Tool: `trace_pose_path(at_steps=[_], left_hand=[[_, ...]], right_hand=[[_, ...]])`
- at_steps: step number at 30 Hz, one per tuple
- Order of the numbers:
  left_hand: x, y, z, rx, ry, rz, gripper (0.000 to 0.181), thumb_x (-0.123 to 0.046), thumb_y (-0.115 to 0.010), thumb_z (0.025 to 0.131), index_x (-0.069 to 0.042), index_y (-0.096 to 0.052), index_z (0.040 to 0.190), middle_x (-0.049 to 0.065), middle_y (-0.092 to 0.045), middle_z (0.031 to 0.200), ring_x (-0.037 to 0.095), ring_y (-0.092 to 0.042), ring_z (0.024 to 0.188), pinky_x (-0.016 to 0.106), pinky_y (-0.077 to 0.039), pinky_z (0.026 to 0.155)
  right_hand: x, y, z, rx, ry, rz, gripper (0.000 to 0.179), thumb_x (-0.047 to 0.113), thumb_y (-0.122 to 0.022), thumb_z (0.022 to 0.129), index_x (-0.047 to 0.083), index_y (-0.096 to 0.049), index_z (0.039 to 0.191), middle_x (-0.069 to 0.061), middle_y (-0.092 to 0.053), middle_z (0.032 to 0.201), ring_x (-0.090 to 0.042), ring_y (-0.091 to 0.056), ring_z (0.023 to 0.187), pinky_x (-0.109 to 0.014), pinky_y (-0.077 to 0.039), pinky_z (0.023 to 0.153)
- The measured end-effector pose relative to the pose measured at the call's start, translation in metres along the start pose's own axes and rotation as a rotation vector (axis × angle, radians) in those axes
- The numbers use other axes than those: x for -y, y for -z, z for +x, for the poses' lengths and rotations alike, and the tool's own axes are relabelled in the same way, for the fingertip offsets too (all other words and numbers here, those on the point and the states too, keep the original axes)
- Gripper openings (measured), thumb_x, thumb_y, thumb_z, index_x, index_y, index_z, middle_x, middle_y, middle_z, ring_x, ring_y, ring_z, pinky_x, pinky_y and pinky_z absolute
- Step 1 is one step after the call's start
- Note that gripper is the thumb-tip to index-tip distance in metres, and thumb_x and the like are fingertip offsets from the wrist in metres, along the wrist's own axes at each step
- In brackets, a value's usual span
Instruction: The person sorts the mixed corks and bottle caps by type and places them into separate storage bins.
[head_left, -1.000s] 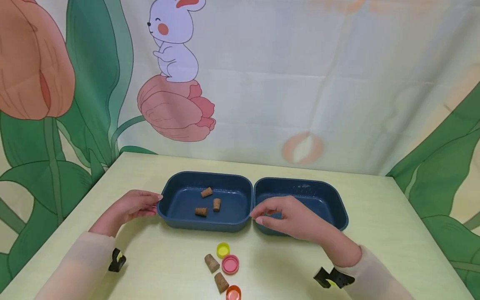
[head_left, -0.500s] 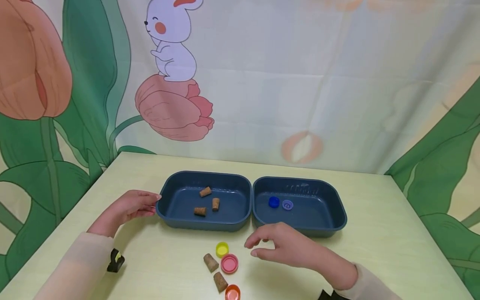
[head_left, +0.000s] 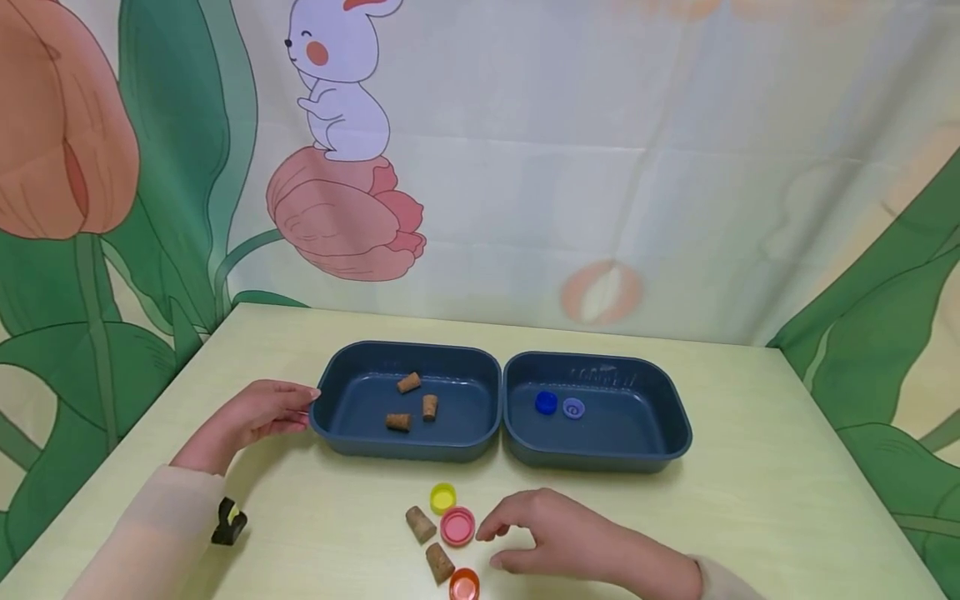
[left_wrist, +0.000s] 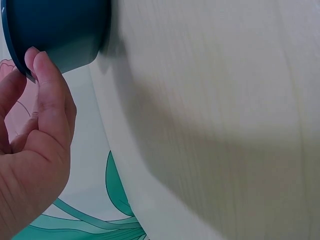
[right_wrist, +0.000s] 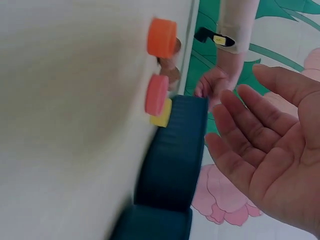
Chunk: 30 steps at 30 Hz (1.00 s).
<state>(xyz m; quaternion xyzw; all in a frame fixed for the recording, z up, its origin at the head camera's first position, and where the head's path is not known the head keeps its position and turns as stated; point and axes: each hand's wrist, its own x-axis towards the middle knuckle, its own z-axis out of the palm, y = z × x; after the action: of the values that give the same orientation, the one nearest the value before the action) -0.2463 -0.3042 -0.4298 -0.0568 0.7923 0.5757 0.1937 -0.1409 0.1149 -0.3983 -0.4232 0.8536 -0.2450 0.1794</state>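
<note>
My left hand (head_left: 262,412) pinches the left rim of a dark blue tray (head_left: 405,448); in the left wrist view its thumb and fingers (left_wrist: 50,85) meet at the tray's edge. Inside that tray lie several corks, one of them a cork (head_left: 430,407) on end. My right hand (head_left: 558,533) hovers over the table with nothing in it, its fingers loosely bent. Just left of its fingertips is a pink bottle cap (head_left: 457,527). Around that are a yellow cap (head_left: 443,498), an orange cap (head_left: 464,584) and two corks, the upper cork (head_left: 421,523) and the lower cork (head_left: 440,563).
A second dark blue tray (head_left: 600,460) stands against the first on the right. It holds a blue cap (head_left: 546,403) and a purple cap (head_left: 573,408). Behind the pale table (head_left: 750,467) hangs a printed cloth (head_left: 510,208).
My right hand has moved from over the right tray down toward the pink cap, uncovering the blue and purple caps. My left hand keeps its grip on the left tray.
</note>
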Motion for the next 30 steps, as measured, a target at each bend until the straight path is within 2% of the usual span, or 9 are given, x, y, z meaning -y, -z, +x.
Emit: trace_pose_path(at_steps=[5, 9, 11, 15, 18, 23, 30], left_hand=[[-0.001, 0.0, -0.001, -0.002, 0.0, 0.0, 0.05, -0.023, -0.059, 0.105, 0.017, -0.052, 0.134, -0.008, -0.071, 0.078, 0.005, -0.067, 0.072, 0.019, -0.062, 0.071], [-0.001, 0.0, -0.001, -0.003, 0.0, 0.002, 0.05, -0.023, -0.059, 0.105, 0.017, -0.052, 0.134, -0.008, -0.07, 0.078, 0.005, -0.067, 0.073, 0.019, -0.062, 0.071], [0.0, 0.0, -0.002, -0.002, 0.0, -0.001, 0.049, -0.023, -0.059, 0.105, 0.017, -0.053, 0.133, -0.008, -0.07, 0.078, 0.005, -0.067, 0.073, 0.019, -0.062, 0.071], [-0.001, 0.0, -0.001, 0.001, 0.0, -0.008, 0.046, -0.023, -0.059, 0.105, 0.015, -0.055, 0.131, -0.008, -0.07, 0.077, 0.005, -0.067, 0.072, 0.019, -0.062, 0.071], [0.0, 0.0, -0.001, 0.001, -0.003, -0.007, 0.046, -0.023, -0.059, 0.105, 0.015, -0.056, 0.131, -0.008, -0.07, 0.077, 0.005, -0.067, 0.071, 0.018, -0.062, 0.07], [0.0, 0.002, 0.001, 0.008, -0.01, -0.009, 0.046, -0.023, -0.06, 0.104, 0.014, -0.056, 0.13, -0.008, -0.07, 0.077, 0.004, -0.067, 0.072, 0.019, -0.062, 0.071], [0.002, 0.002, 0.001, 0.012, -0.011, -0.007, 0.045, -0.024, -0.06, 0.105, 0.014, -0.058, 0.129, -0.008, -0.07, 0.077, 0.005, -0.067, 0.072, 0.019, -0.062, 0.071]], right_hand=[[0.001, -0.013, 0.004, 0.055, -0.095, 0.034, 0.031, 0.021, -0.078, 0.091, 0.014, -0.073, 0.121, 0.004, -0.075, 0.112, -0.003, -0.065, 0.098, -0.021, -0.055, 0.091], [0.001, -0.024, 0.007, 0.126, -0.2, 0.11, 0.037, 0.025, -0.079, 0.09, 0.02, -0.071, 0.126, 0.012, -0.072, 0.115, 0.001, -0.061, 0.1, -0.023, -0.055, 0.092], [-0.002, -0.031, 0.008, 0.148, -0.222, 0.145, 0.036, 0.029, -0.079, 0.09, 0.023, -0.071, 0.125, 0.016, -0.07, 0.115, 0.002, -0.06, 0.101, -0.024, -0.055, 0.094], [-0.018, -0.048, 0.013, 0.156, -0.123, 0.068, 0.034, 0.031, -0.077, 0.092, 0.021, -0.072, 0.124, 0.015, -0.072, 0.115, 0.003, -0.06, 0.1, -0.024, -0.056, 0.094], [-0.019, -0.054, 0.018, 0.145, -0.095, -0.004, 0.032, 0.03, -0.077, 0.092, 0.019, -0.073, 0.122, 0.015, -0.073, 0.109, 0.003, -0.06, 0.093, -0.021, -0.056, 0.09], [-0.003, -0.05, 0.019, 0.117, -0.159, 0.0, 0.029, 0.027, -0.08, 0.089, 0.022, -0.074, 0.117, 0.018, -0.069, 0.099, 0.004, -0.056, 0.084, -0.017, -0.054, 0.087], [0.003, -0.049, 0.023, 0.107, -0.124, 0.026, 0.023, 0.022, -0.077, 0.092, 0.022, -0.076, 0.114, 0.018, -0.071, 0.1, 0.004, -0.056, 0.085, -0.016, -0.052, 0.086]])
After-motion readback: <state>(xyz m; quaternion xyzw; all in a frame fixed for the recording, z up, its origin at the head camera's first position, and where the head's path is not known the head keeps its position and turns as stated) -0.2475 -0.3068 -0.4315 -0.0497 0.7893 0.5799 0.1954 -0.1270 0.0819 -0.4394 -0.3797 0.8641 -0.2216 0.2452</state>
